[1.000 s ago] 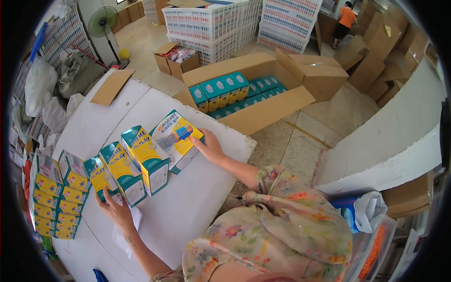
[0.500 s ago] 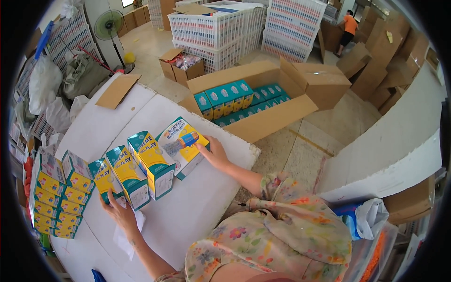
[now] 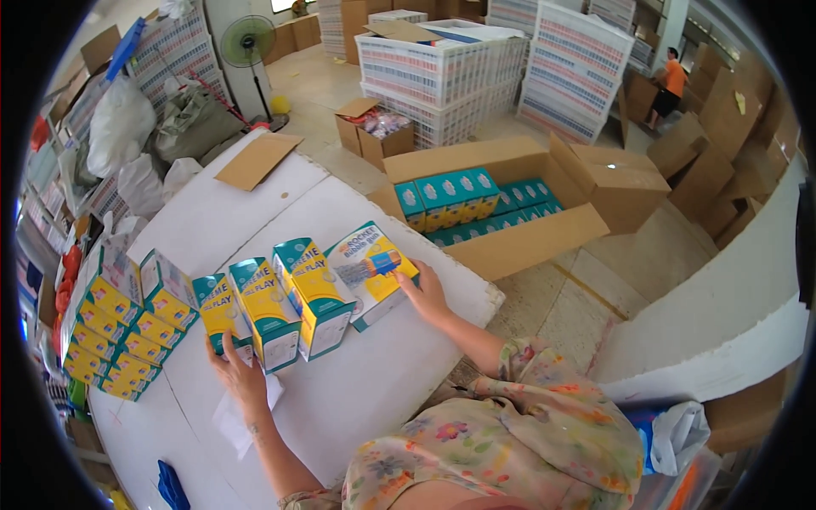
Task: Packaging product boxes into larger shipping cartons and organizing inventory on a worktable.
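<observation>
Several yellow and teal toy boxes stand side by side on the white table [image 3: 365, 387]. My left hand [image 3: 240, 380] is at the left end of the row, its fingers closed against the near part of the leftmost toy box [image 3: 223, 306]. Two more boxes, the second toy box [image 3: 265, 310] and the third toy box [image 3: 313, 289], lean slightly between my hands. At the right end my right hand [image 3: 431, 297] grips the side of the rightmost toy box [image 3: 361, 255], which shows a picture of a blue and orange toy gun. Its thumb lies on the printed face.
A stack of similar boxes [image 3: 127, 323] stands at the table's left. Beyond the table, an open carton [image 3: 510, 246] holds rows of teal-topped boxes. A cardboard flap [image 3: 259, 161] lies at the far edge. White crates [image 3: 442, 72], a fan [image 3: 248, 42] and a distant person [image 3: 669, 85] are behind.
The whole view has shifted, so the table and boxes appear farther right. Both hands keep their places at the two ends of the row.
</observation>
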`<state>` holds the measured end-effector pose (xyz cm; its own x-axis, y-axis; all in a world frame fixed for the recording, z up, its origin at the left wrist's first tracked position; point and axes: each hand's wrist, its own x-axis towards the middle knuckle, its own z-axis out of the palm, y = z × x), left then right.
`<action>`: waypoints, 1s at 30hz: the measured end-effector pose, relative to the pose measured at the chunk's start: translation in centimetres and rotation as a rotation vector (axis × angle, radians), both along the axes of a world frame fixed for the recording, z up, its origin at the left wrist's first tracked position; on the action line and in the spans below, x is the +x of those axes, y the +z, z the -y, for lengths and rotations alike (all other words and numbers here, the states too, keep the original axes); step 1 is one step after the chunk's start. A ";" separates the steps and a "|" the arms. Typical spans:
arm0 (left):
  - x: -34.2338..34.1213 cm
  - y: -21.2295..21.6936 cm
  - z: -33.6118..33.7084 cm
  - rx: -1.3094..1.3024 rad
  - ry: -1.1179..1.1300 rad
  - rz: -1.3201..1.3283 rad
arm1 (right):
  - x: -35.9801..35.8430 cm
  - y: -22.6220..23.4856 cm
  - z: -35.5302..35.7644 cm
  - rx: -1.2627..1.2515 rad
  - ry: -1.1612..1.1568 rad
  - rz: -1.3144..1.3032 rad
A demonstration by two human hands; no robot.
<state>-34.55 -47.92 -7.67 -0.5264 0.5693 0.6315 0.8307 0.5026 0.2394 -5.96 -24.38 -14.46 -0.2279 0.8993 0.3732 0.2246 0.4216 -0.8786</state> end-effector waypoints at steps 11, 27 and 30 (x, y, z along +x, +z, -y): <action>0.0 0.0 -0.2 0.001 -0.011 0.031 | 0.0 0.0 -0.4 -0.031 0.017 -0.018; -0.1 -0.2 0.5 0.052 -0.007 0.084 | -0.7 -0.8 -0.4 -0.022 -0.005 0.030; 0.5 0.2 -0.5 0.004 -0.037 0.075 | 0.7 0.5 -0.6 -0.097 0.038 -0.031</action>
<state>-34.07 -47.47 -7.51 -0.5507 0.5869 0.5935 0.8286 0.4705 0.3035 -5.25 -23.82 -14.00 -0.2527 0.9224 0.2923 0.1820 0.3420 -0.9219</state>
